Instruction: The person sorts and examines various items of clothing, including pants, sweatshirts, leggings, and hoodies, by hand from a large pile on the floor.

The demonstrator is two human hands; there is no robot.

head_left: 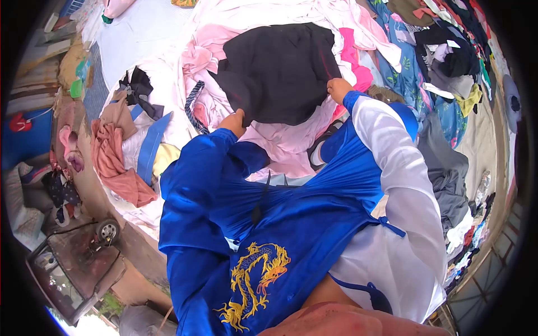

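Note:
A black garment (280, 73) lies spread over pink and white cloth in front of me. My left hand (234, 123) pinches its lower left corner, and my right hand (339, 89) grips its right edge. Both hands have their fingers closed on the fabric. Pale pink cloth (288, 143) shows below the garment, between my knees. A dark striped strap (195, 106) lies just left of it, and bright pink cloth (356, 61) is to its right.
Brownish-pink clothes (115, 162) are heaped at the left. Blue floral fabric (395, 56), dark garments (454, 61) and a grey garment (443, 168) pile up at the right. A wheeled cart (84, 252) stands at the lower left.

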